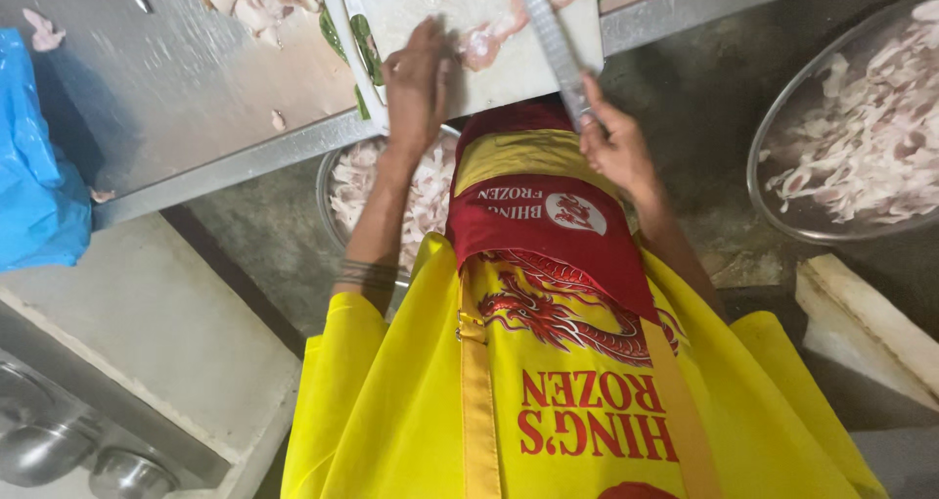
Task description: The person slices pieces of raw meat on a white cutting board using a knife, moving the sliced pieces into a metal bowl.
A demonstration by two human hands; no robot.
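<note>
My left hand point(418, 83) rests flat on a white cutting board point(430, 5), its fingers touching a pale raw piece of chicken point(486, 41). My right hand point(614, 142) grips the handle of a long knife point(548, 29); the blade lies across the board over the meat. I wear a yellow and red apron point(548, 362). The board sits at the edge of a steel table point(186, 78).
Raw meat pieces point(249, 0) are heaped on the table beside the board. A steel bowl of cut meat point(411, 191) stands below the table edge, and a larger basin of meat point(851, 137) at right. A blue plastic bag point(34, 166) lies at left.
</note>
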